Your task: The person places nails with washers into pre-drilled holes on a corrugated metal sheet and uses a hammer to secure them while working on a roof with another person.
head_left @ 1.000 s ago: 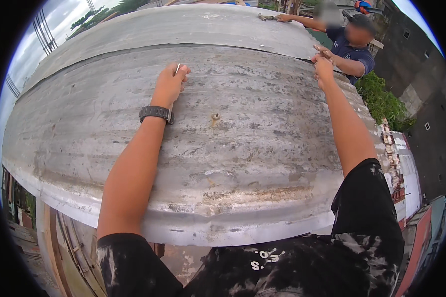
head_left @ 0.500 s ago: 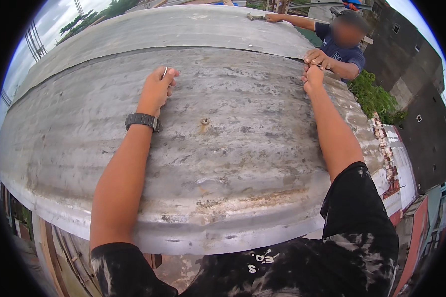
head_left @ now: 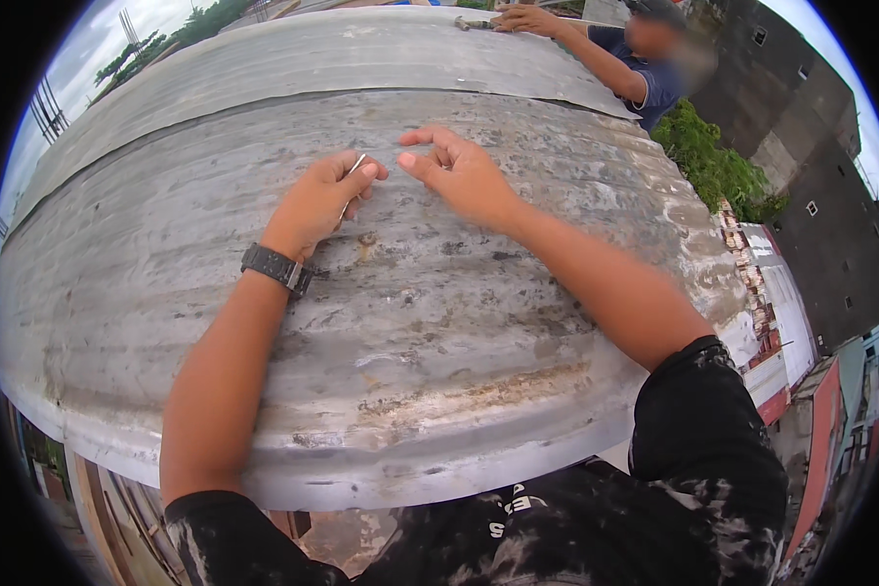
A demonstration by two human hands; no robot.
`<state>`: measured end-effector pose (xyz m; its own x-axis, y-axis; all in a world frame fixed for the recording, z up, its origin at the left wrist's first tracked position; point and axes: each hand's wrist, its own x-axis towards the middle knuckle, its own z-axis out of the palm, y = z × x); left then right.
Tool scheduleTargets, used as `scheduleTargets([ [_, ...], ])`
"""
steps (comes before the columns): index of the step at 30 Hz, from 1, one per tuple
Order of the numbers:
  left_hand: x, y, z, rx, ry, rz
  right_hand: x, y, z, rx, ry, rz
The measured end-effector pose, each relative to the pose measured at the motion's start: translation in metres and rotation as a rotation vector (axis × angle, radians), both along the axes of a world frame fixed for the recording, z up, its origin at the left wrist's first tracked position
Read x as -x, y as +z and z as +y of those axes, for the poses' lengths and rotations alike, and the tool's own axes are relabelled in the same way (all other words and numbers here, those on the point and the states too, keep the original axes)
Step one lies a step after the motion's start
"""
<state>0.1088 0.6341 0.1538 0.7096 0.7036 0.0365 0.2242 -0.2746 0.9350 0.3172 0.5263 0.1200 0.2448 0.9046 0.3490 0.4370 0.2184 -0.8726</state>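
My left hand (head_left: 334, 195) is closed around a thin metal rod (head_left: 356, 168), pale and slender, whose top end pokes up between thumb and forefinger. Just to its right, my right hand (head_left: 461, 176) hovers with forefinger stretched out and thumb apart; nothing shows in it. Both hands are over the grey corrugated metal sheet (head_left: 439, 322), which is stained and patchy with rust marks.
A second metal sheet (head_left: 293, 59) overlaps along the far side. At the far right, a co-worker (head_left: 645, 68) has both hands by a hammer (head_left: 474, 23). Green plants (head_left: 708, 161) and a dark building (head_left: 801, 146) stand beyond the right edge.
My right hand has left the co-worker's hand at the right edge and come in beside my left. The co-worker's near hand has moved back to the hammer.
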Motion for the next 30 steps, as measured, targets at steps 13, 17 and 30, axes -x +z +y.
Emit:
scheduleTargets([
  [13,-0.007,-0.013,-0.007,0.305,-0.060,-0.112,0.014,-0.028,0.000,-0.206,0.079,0.077],
  [17,-0.008,-0.016,-0.004,0.548,0.091,-0.346,0.002,-0.028,-0.001,-0.168,0.028,0.162],
  [30,-0.011,-0.008,-0.007,0.514,0.065,-0.312,0.017,-0.003,-0.005,-0.114,0.055,-0.177],
])
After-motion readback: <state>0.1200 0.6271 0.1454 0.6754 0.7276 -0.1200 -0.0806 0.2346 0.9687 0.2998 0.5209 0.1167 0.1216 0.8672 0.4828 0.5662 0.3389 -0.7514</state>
